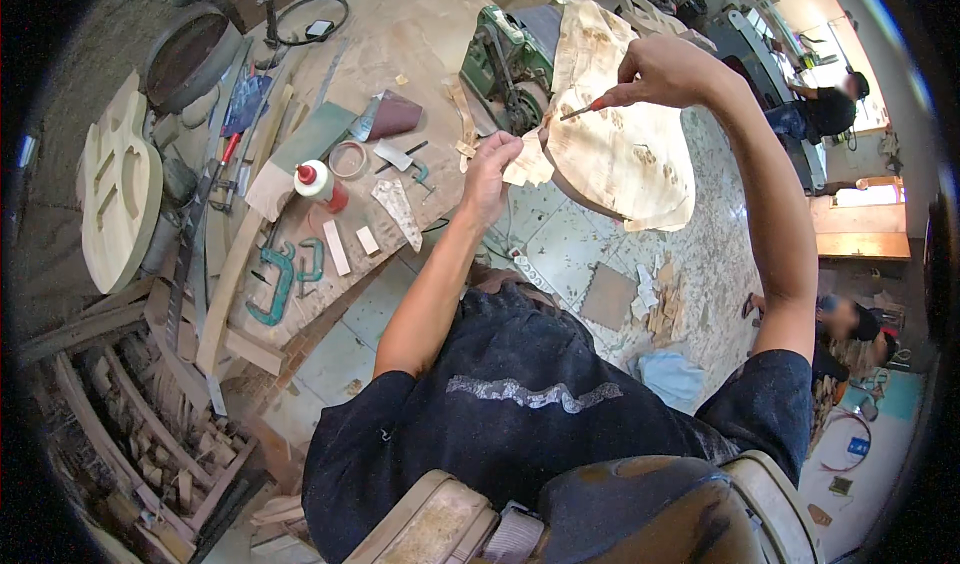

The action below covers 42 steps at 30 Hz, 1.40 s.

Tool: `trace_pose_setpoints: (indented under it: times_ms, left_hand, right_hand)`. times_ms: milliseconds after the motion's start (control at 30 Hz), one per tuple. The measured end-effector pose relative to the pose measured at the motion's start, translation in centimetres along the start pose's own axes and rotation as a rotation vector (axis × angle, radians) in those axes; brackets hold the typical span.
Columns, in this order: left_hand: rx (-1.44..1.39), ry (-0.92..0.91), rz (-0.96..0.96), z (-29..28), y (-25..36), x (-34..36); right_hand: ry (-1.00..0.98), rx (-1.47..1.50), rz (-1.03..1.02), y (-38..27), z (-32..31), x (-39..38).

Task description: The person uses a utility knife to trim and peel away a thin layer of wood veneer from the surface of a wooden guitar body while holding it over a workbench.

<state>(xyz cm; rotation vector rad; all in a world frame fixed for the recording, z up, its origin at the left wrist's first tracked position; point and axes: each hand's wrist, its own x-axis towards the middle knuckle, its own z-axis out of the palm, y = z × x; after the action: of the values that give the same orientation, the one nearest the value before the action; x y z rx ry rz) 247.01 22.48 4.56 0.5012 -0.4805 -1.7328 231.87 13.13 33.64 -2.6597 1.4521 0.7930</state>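
A pale, dark-spotted wood panel (640, 169) with a rounded outline is positioned out past the table's edge, above the floor (720, 214); a small ragged flap (530, 165) at its near-left side is pinched between the thumb and fingers of the left hand (488, 181); a slim blade (579, 112) is grasped in the closed fingers of the right hand (662, 70), its tip directed at the panel's surface; a green metal bench tool (492, 59) is seen just beside the panel, on the table (375, 39); farther left, a white bottle (313, 178) with a red cap, a round container (348, 161) and teal clamps (272, 286) are spread about; a pale carved wood body (125, 189) is set at the far left; a co-worker (830, 109) is visible at upper right.
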Motion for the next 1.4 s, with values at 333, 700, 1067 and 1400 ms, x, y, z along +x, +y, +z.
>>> trace_pose_setpoints:
  times_ms: [333,700,1067,1400]
  left_hand:
    - [0.102,0.040,-0.215,1.7,3.0,-0.6]
    - [0.051,0.043,-0.274,0.7,0.5,-0.6]
    - [-0.293,-0.006,-0.266,0.9,0.4,-1.3]
    - [-0.272,0.004,-0.240,0.6,-0.7,-1.6]
  right_hand:
    - [0.036,-0.146,-0.154,-2.3,1.6,1.1]
    - [0.046,-0.149,-0.173,-3.9,0.7,-0.1]
    - [0.159,-0.262,-0.214,-5.5,1.4,0.4]
    - [0.188,-0.399,-0.229,-7.1,3.1,0.5]
